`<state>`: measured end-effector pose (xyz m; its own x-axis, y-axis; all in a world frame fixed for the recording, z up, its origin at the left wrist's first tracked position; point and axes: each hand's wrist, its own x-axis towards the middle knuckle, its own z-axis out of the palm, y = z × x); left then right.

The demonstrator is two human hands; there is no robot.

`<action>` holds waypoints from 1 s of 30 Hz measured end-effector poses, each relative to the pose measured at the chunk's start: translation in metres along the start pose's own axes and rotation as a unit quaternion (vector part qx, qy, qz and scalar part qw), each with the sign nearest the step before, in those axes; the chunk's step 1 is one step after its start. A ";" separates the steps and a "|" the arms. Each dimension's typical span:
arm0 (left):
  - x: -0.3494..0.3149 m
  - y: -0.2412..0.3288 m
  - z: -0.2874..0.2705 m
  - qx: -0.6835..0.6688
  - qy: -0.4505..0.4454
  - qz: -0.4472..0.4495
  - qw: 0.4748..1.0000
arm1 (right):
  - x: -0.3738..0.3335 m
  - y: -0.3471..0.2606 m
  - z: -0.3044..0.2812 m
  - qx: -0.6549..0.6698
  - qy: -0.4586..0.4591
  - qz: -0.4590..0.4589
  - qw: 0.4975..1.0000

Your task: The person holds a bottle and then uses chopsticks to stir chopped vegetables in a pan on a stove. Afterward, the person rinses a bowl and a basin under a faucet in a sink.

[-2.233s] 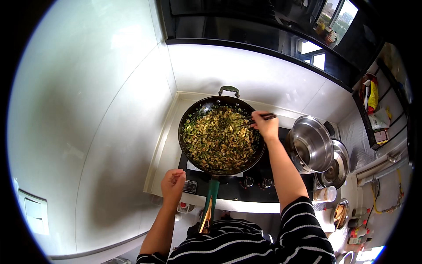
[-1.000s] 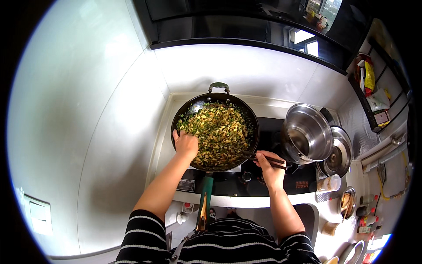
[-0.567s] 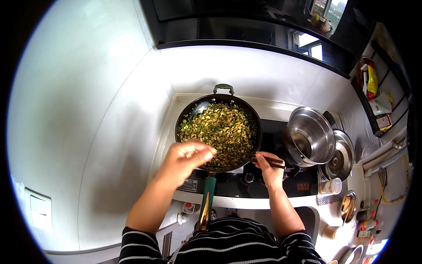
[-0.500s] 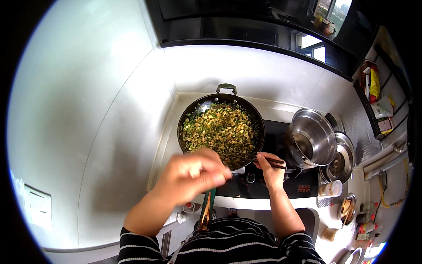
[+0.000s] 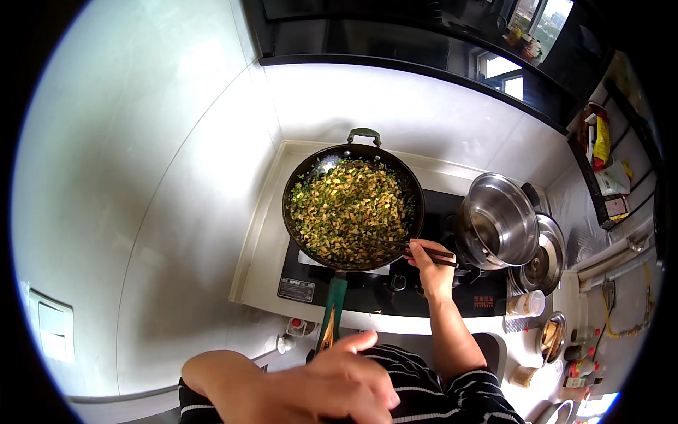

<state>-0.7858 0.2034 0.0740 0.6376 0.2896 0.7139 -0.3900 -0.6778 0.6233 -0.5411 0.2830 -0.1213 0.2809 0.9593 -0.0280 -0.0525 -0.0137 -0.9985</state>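
A deep dark wok (image 5: 417, 187) stands on the black stove (image 5: 367, 300), holding a chopped mixture (image 5: 349, 208) of green and yellow-brown bits. My right hand (image 5: 431, 274) grips a pair of dark chopsticks (image 5: 441, 256) at the wok's lower right, their tips down in the mixture. Low in the picture, in front of my striped shirt, my left hand (image 5: 339, 381) is somewhat blurred. Its thumb stands apart from the loosely bent fingers, and nothing shows in it. Close to it is the wok's long green handle (image 5: 335, 304), pointing toward me.
Right of the wok sits a steel pot (image 5: 498, 222), with a round metal lid (image 5: 547, 261) beside it. A clear jar (image 5: 526, 304), a metal bowl (image 5: 553, 336) and several bottles (image 5: 585, 353) line the right counter. A wall rack (image 5: 597, 177) holds packets. Dark cabinets (image 5: 395, 42) hang at the back.
My left hand has moved down from over the wok's near edge toward my body, uncovering the green handle. My right hand stays at the wok with the chopsticks.
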 end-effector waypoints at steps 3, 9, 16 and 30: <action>-0.017 -0.002 -0.010 -0.017 0.083 -0.182 0.980 | 0.001 -0.001 -0.003 -0.006 0.005 0.002 1.000; -0.120 -0.101 0.004 -0.089 0.464 -0.455 0.755 | 0.000 -0.003 0.010 -0.025 -0.067 -0.011 0.997; -0.155 -0.133 0.017 -0.103 0.533 -0.478 0.690 | 0.034 0.024 0.047 -0.122 -0.135 -0.146 0.972; -0.183 -0.121 0.025 -0.067 0.580 -0.478 0.656 | 0.128 0.023 0.017 -0.160 0.116 -0.023 0.980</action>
<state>-0.8386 0.2163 -0.1399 -0.2705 0.9115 -0.3099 -0.2839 0.2320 0.9304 -0.5229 0.4102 -0.1474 0.4887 0.8713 0.0453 0.2580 -0.0947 -0.9615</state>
